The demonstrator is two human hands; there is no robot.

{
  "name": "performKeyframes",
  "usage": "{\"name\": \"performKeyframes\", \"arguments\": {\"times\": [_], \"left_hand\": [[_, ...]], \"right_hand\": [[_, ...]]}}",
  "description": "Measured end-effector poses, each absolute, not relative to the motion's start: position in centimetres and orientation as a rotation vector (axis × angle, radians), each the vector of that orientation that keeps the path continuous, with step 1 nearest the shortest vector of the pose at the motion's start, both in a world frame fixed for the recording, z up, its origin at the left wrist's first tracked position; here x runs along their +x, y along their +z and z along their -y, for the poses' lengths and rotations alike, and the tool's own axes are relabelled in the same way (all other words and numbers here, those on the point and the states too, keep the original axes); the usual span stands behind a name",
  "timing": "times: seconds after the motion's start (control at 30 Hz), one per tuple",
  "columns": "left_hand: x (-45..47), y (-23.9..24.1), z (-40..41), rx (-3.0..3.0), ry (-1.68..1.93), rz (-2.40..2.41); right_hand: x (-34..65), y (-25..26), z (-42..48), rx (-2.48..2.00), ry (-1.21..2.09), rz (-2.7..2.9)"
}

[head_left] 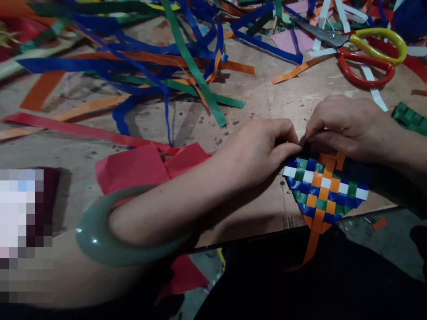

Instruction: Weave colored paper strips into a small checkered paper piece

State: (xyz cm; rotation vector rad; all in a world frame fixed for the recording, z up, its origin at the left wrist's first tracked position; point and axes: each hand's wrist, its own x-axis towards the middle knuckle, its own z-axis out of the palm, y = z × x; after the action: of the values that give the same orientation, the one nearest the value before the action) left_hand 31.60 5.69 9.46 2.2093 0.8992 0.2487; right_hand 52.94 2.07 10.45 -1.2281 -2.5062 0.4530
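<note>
A woven piece [323,192] of blue, green, orange and white ribbon strips lies at the table's near edge, its point hanging over the edge with an orange tail. My left hand [258,149] is closed, its fingertips pinching the top edge of the weave. My right hand [347,126] is closed too, pinching the same top edge from the right; the two hands' fingertips almost meet. A grey-green bangle [100,235] sits on my left forearm. What lies under the fingers is hidden.
Loose ribbon strips [160,66] in blue, green, orange and red cover the wooden table's [260,98] far side. Scissors [360,49] with red and yellow handles lie at the back right. Red paper pieces [143,166] lie left of my arm; a green woven band [412,118] is at the right edge.
</note>
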Motion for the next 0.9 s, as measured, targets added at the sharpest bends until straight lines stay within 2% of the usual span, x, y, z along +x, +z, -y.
{"name": "performKeyframes", "arguments": {"times": [0.7, 0.9], "left_hand": [[31.48, 9.58, -5.48, 2.504, 0.114, -0.806], [31.53, 9.78, -5.20, 2.477, 0.118, -0.870]], "right_hand": [[52.72, 10.13, -2.32, -1.368, 0.478, 2.516], [52.88, 10.22, -2.27, -1.482, 0.343, 2.525]]}}
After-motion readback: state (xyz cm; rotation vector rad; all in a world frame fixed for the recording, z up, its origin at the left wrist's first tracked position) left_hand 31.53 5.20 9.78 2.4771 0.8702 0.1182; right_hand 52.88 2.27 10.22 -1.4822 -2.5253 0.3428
